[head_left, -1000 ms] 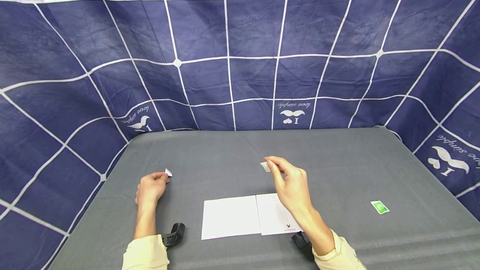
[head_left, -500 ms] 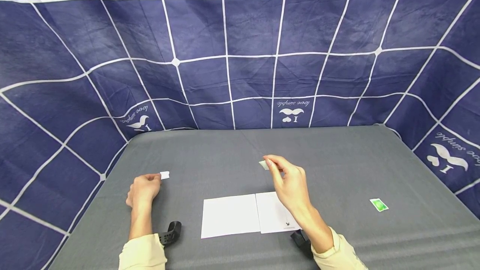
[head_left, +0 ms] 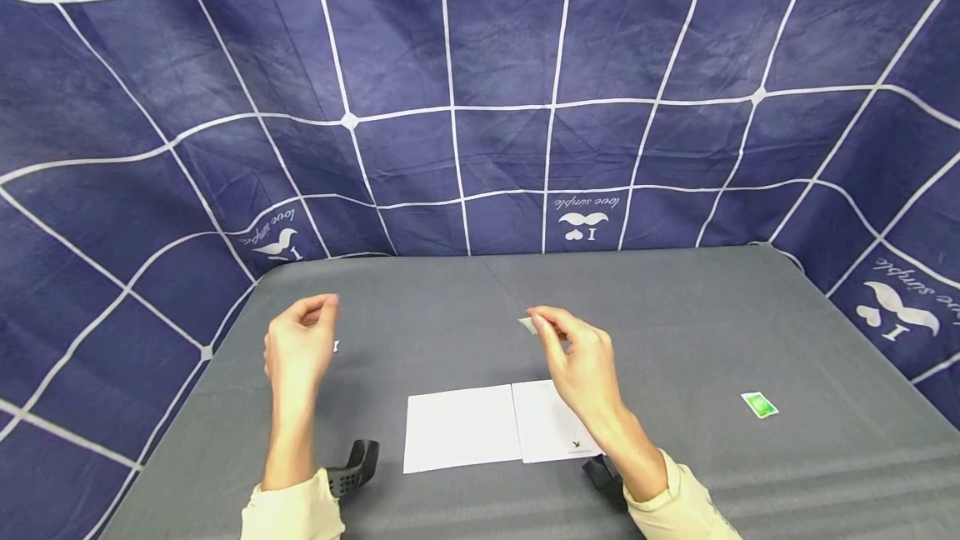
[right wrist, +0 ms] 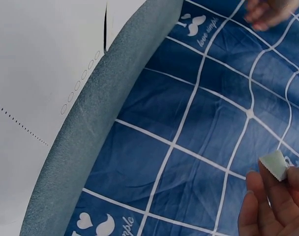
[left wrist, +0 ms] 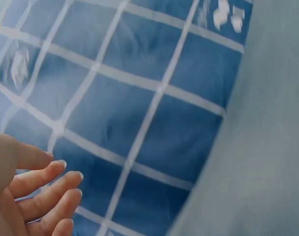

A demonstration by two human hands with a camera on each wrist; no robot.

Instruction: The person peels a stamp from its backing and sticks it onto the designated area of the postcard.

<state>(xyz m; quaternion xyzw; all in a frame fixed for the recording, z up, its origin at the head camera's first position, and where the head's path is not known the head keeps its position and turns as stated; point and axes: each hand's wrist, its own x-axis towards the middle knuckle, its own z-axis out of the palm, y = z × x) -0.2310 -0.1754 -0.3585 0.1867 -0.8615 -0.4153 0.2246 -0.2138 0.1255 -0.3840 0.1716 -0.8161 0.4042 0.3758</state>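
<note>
My right hand pinches a small pale stamp between thumb and forefinger; its toothed edge shows in the right wrist view. Over the left side of the table my left hand is raised, with fingers loosely bent and nothing between them, as the left wrist view confirms. Just past it lies a small white paper piece, mostly hidden behind the hand. Between the hands a white envelope lies flat, and against its right side a second white sheet with a small dark print, partly covered by my right forearm.
A green stamp lies on the grey tablecloth at the right. Blue cloth with white lines hangs behind the table and along both sides. Each wrist wears a black strap, as with the left wrist strap.
My left hand has let go of the small white paper piece on the table and risen, its fingers now empty. The right hand has stayed nearly still, with the stamp in its pinch.
</note>
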